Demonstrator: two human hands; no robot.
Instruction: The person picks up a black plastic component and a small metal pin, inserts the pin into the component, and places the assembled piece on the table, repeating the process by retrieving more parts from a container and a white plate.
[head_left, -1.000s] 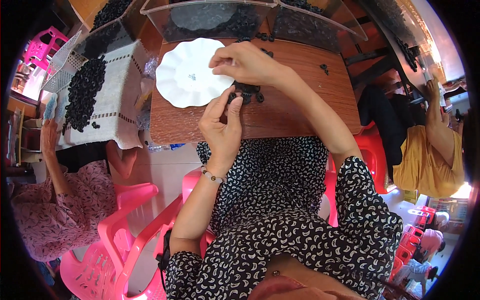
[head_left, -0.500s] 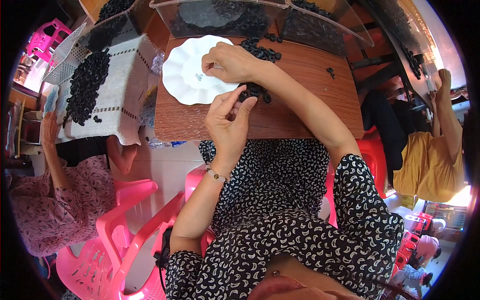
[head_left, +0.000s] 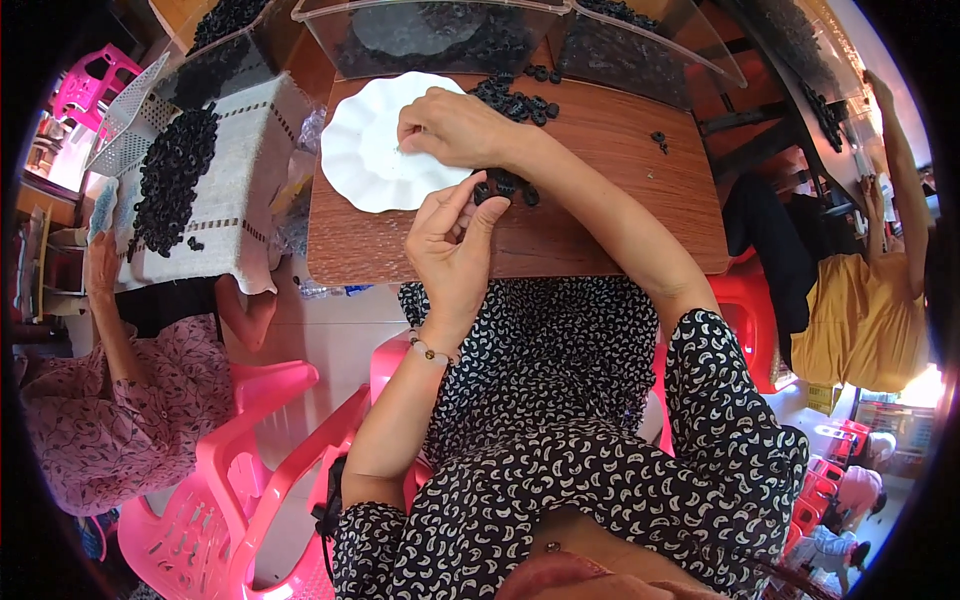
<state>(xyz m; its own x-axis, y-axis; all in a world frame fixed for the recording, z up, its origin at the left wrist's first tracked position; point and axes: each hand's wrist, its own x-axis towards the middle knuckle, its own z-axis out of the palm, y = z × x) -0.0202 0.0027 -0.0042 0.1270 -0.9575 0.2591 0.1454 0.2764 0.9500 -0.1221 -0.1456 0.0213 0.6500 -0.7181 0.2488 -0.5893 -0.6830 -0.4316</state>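
My left hand (head_left: 448,238) pinches a small black ring-shaped part (head_left: 483,190) between thumb and index finger, just below the plate's right edge. Over the white plate (head_left: 362,178) with its wavy rim, the fingers of my right hand (head_left: 458,126) are bent together, their tips down at the middle of the plate. Whatever they may hold is hidden. A loose heap of the same black parts (head_left: 518,104) lies beyond my right wrist. A few more black parts (head_left: 530,196) sit between my left fingertips and right forearm.
Clear plastic bins (head_left: 440,40) of black parts line the table's (head_left: 620,210) far edge. To the left, a cloth-covered table (head_left: 240,190) bears a black heap (head_left: 175,180) beside a person in a pink patterned top. Another person in mustard (head_left: 860,320) is at the right. Pink chairs (head_left: 240,480) stand lower left.
My right fingertips have shifted slightly left and down over the plate. My left hand keeps its pinch, almost in place. The person at the right has moved their arms.
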